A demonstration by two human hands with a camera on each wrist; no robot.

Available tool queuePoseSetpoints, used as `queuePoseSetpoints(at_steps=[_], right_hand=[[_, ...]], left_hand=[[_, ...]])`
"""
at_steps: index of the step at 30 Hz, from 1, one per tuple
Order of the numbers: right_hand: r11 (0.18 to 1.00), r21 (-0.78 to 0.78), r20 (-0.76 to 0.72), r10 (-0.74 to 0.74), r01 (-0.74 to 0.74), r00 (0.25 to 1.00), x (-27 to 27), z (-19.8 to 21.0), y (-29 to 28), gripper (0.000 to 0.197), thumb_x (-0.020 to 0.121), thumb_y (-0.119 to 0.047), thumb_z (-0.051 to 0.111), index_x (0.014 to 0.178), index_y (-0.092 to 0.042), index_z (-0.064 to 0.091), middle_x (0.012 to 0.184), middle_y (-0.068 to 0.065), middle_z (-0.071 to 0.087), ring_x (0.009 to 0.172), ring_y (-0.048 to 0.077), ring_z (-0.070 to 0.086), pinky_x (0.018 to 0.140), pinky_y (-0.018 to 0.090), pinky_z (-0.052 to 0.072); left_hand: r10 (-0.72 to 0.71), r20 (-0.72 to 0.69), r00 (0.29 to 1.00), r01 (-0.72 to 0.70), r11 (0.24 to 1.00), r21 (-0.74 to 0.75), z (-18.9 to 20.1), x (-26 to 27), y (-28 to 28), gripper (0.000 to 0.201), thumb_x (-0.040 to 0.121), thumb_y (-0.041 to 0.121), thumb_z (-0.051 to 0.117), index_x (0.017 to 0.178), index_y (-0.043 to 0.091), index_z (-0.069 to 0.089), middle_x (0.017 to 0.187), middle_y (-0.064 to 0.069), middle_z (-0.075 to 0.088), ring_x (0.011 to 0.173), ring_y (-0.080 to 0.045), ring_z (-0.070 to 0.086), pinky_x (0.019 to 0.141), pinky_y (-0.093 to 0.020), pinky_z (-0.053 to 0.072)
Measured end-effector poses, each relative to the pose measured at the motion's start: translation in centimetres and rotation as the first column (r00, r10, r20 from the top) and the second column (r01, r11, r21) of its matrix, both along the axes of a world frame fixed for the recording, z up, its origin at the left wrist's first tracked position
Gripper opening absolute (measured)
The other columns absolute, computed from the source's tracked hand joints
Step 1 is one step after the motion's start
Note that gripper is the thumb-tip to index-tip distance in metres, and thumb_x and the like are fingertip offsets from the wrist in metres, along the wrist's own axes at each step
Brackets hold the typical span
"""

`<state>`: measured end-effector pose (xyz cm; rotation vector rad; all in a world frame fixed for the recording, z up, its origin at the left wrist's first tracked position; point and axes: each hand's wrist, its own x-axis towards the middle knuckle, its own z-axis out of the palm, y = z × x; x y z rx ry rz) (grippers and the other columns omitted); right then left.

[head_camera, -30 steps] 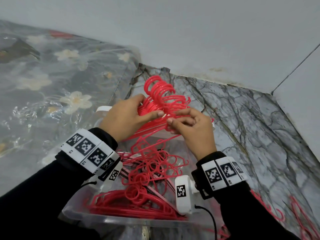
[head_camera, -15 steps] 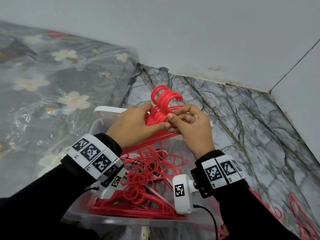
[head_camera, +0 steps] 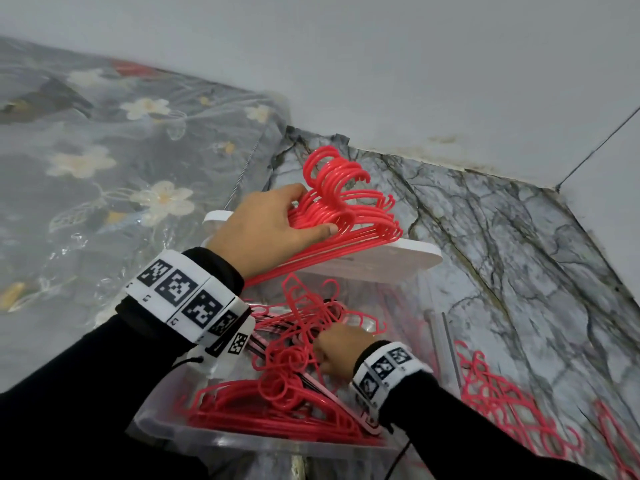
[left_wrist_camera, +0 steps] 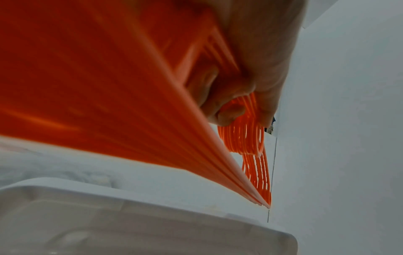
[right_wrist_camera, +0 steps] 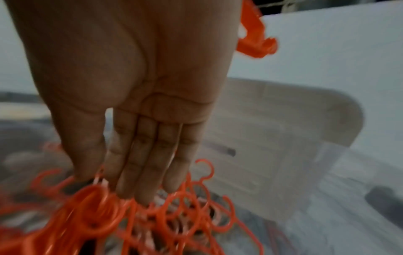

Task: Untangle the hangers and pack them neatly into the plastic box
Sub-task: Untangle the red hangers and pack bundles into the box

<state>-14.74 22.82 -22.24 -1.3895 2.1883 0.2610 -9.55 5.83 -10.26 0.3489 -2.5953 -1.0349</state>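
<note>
My left hand [head_camera: 310, 213] grips an aligned bundle of red plastic hangers [head_camera: 346, 199] by their necks, hooks up, above the far end of the clear plastic box [head_camera: 277, 445]. In the left wrist view my fingers [left_wrist_camera: 231, 113] curl round the bundle [left_wrist_camera: 109, 86]. My right hand [head_camera: 334, 353] is low inside the box. Its straight fingers [right_wrist_camera: 141, 172] touch a tangled heap of red hangers [right_wrist_camera: 174, 207] and close on none of them. More hangers [head_camera: 263, 410] lie flatter along the box's near side.
The box's white lid [head_camera: 398, 254] leans at the far end, under the held bundle. Loose red hangers [head_camera: 502, 414] lie on the marble-patterned floor [head_camera: 519, 254] to the right. A flowered mattress in clear plastic [head_camera: 104, 168] is on the left; a pale wall stands behind.
My right hand has let go of the bundle and dropped into the box onto the tangled heap. The left hand now holds the bundle alone, slightly further back.
</note>
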Motion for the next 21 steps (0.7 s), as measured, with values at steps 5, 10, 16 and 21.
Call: queuePoseSetpoints(at_steps=[5,10,16,21], right_hand=[[0.927,0.188,-0.097,0.347,-0.325,0.933,2.4,-3.7,-1.1,0.024,0.091,0.0,0.046,0.106,0.001,0.065,0.105,0.018,0.067,0.094,0.036,0.064,0.068,0.04,0.046],[0.899,0.244,-0.029,0.382,-0.364,0.924,3.3,-5.4,-1.3,0.025,0.094,0.001,0.044,0.109,0.003,0.064,0.11,0.019,0.066,0.1,0.038,0.062,0.077,0.048,0.046],[0.96,0.157,0.041,0.23,-0.233,0.972,2.5,-4.7,-2.0,0.027,0.09,0.009,0.041,0.11,0.011,0.059,0.11,0.028,0.062,0.101,0.043,0.06,0.076,0.046,0.046],[0.991,-0.073,0.139,0.125,-0.115,0.982,1.7,-3.1,-3.2,0.022,0.087,0.0,0.051,0.104,0.009,0.061,0.106,0.03,0.063,0.1,0.039,0.059,0.08,0.038,0.043]], left_hand=[[-0.006,0.012,1.0,0.007,1.0,-0.024,0.0,0.0,0.0,0.054,0.074,0.066,0.063,0.108,0.025,0.06,0.091,0.005,0.07,0.083,-0.012,0.066,0.079,-0.041,0.053],[0.006,0.019,1.0,-0.005,0.999,-0.043,0.0,-0.1,-0.5,0.059,0.069,0.071,0.059,0.107,0.025,0.06,0.09,0.005,0.07,0.082,-0.013,0.065,0.078,-0.041,0.052],[0.04,0.003,0.999,-0.039,0.996,-0.074,0.0,0.0,-0.8,0.055,0.07,0.071,0.06,0.099,0.024,0.061,0.083,0.007,0.068,0.077,-0.01,0.063,0.074,-0.04,0.052],[0.041,0.006,0.999,-0.04,0.997,-0.066,0.3,0.0,-0.8,0.05,0.072,0.068,0.062,0.098,0.025,0.061,0.083,0.007,0.068,0.077,-0.011,0.064,0.073,-0.04,0.052]])
